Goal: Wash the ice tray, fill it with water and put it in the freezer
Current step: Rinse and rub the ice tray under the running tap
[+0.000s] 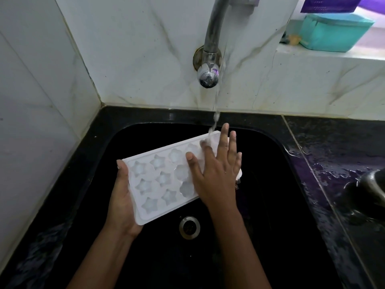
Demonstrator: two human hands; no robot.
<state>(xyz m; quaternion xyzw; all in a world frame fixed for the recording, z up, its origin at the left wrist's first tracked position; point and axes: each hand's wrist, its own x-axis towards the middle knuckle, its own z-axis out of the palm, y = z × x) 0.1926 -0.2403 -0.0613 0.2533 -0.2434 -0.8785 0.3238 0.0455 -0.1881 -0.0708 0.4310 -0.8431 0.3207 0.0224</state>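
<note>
In the head view, the white ice tray [158,180] is sitting at the centre of the frame, held above the basin of a black sink [277,184]. It is running diagonally from lower left to upper right, with its star-shaped and rounded moulds facing up.

The left hand [123,197] is gripping the tray's lower-left end, the thumb lying along the rim and the fingers wrapping underneath. The right hand [214,174] is lying flat on the tray's upper-right half, its fingers straight and spread and pressing on the moulds. The two hands are apart, one at each end of the tray.

A curved metal tap [210,38] is coming down from the top centre of the frame, fixed to the pale marbled wall tiles [135,49]. A thin stream of water [216,109] is falling from it and splashing on the tray's upper-right corner, just beside the right fingertips.

The round metal drain [189,227] is showing in the sink floor below the tray, between the two forearms. The black countertop [333,153] to the right is glistening with water, and a dark metal object [370,190] is poking in at the right edge.

In the upper right corner, a teal container [333,32] is standing on a white ledge, with a purple item [327,4] above it. Faint lines of print are crossing the purple item, too blurred to read.
</note>
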